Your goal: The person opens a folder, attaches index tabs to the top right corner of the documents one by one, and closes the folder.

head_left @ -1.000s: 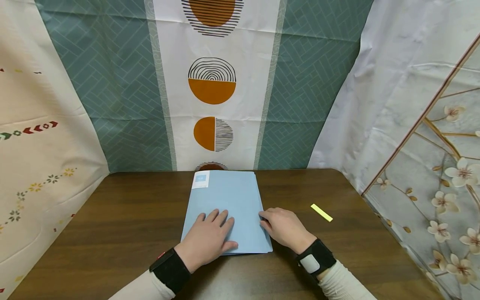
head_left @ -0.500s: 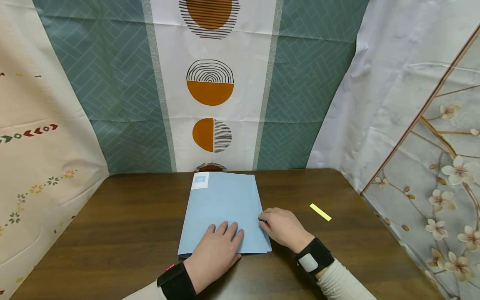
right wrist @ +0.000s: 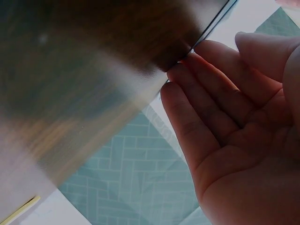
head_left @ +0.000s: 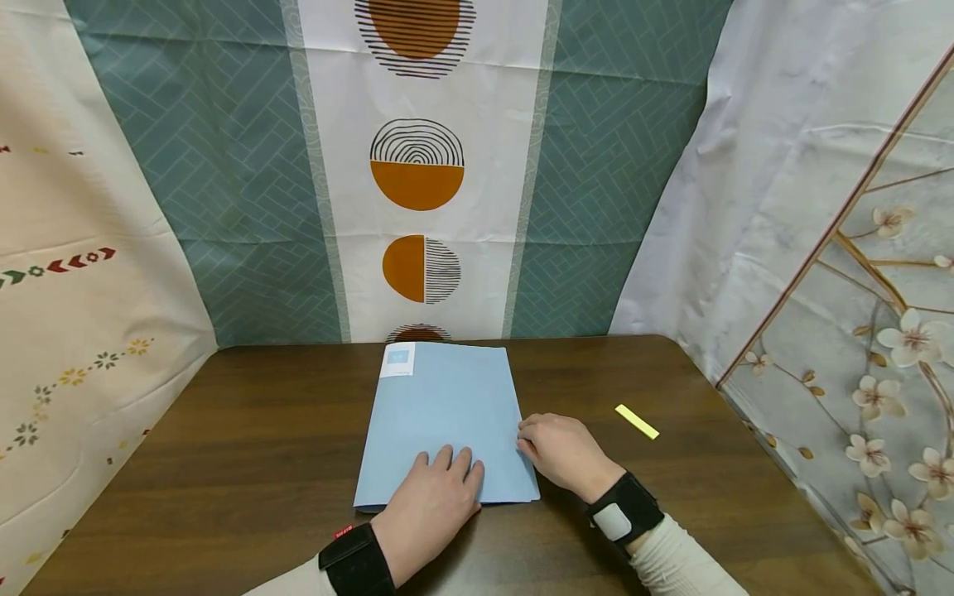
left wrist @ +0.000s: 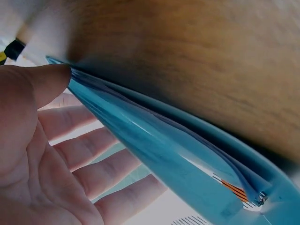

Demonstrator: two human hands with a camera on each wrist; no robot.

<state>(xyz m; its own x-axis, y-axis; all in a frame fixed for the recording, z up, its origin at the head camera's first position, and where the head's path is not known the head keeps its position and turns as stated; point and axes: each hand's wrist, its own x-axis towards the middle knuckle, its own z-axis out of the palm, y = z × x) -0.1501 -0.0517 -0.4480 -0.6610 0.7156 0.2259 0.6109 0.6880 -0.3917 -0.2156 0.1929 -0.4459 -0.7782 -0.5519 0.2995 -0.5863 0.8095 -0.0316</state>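
Observation:
A light blue file folder (head_left: 455,406) lies closed on the table, with a white label (head_left: 397,359) in its far left corner. My left hand (head_left: 432,509) rests on the near part of the cover with its fingers straight. In the left wrist view the thumb (left wrist: 51,84) touches the folder's near edge, where clear sleeves show between the covers. My right hand (head_left: 562,451) is at the folder's right side. Its fingertips touch the edge in the right wrist view, and the thumb (right wrist: 267,51) stands apart from the fingers.
A thin yellow strip (head_left: 637,421) lies on the brown wooden table (head_left: 261,447), to the right of the right hand. Patterned cloths hang behind the table (head_left: 633,165) and along both sides.
My left hand has slid toward the near edge of the folder and slightly right. The folder's near left corner is now uncovered. The right hand has stayed almost still.

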